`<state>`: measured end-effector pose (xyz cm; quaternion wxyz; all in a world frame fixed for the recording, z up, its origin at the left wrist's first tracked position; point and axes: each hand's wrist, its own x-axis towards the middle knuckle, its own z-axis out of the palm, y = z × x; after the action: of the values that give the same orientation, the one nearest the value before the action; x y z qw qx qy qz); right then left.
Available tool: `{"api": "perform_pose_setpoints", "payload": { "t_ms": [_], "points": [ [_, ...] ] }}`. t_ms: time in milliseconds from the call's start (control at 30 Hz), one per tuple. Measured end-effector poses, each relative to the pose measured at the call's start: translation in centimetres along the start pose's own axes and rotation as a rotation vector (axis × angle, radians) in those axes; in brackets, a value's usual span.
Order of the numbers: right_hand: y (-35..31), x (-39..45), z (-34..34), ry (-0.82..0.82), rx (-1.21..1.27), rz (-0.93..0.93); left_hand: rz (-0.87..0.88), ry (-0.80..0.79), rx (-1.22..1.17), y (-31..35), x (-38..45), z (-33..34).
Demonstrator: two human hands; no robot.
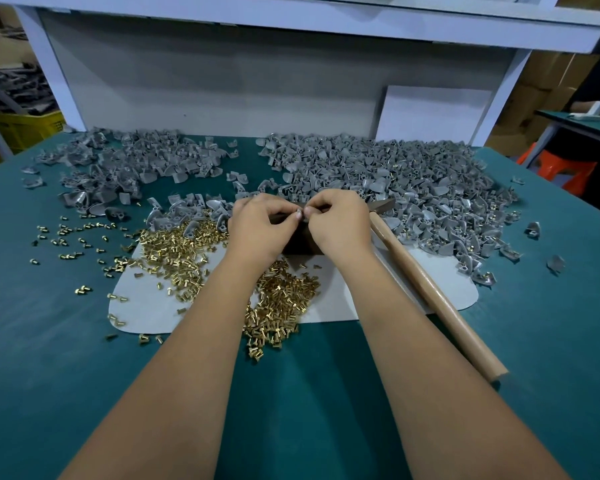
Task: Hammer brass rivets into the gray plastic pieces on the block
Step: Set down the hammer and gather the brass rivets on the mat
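A green table (49, 341) fills most of the view, with a white shelf frame (291, 26) standing at its far edge. On the far half of the table lie two big heaps of gray pieces: the right heap (413, 188) is the bigger one, and some of its pieces near the front show brass; the left heap (125, 164) is looser and spreads wide.

A white mat (326, 303) lies in the middle of the table, under both forearms. On its left and center part is a pile of brass rivets (177, 251), and more rivets are scattered on the green surface to the left of it.

A hammer (430, 289) lies on the right side of the mat, with nobody holding it. Its wooden handle points toward the near right, and its dark head is just beside the right hand.

A dark block (298, 242) stands on the mat between the two wrists, mostly hidden by the hands.

The left hand (257, 223) and the right hand (340, 220) meet above the block, fingers curled, fingertips almost touching. Between them they pinch one small gray piece (298, 212), held right over the block top. I cannot tell if a rivet is in it.
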<state>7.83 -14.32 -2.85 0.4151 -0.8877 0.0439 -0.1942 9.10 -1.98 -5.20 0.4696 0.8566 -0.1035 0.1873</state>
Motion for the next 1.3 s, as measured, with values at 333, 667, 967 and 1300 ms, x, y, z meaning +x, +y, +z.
{"api": "perform_pose_setpoints", "payload": {
  "t_ms": [333,667,967,1300],
  "points": [
    [0.1,-0.4,0.2,0.030,-0.025,-0.009,-0.009,0.001,-0.004,0.2,-0.2,0.0],
    [1.7,-1.3,-4.6,0.233,-0.481,-0.015,-0.074,0.016,0.076,0.7,-1.0,-0.1],
    [4.2,-4.2,-7.0,-0.008,-0.760,0.231,-0.131,0.010,0.022,0.9,-0.8,0.0],
    [0.7,-5.7,-8.9,0.159,-0.415,-0.064,-0.123,0.031,0.162,1.0,-1.1,0.5]
  ]
}}
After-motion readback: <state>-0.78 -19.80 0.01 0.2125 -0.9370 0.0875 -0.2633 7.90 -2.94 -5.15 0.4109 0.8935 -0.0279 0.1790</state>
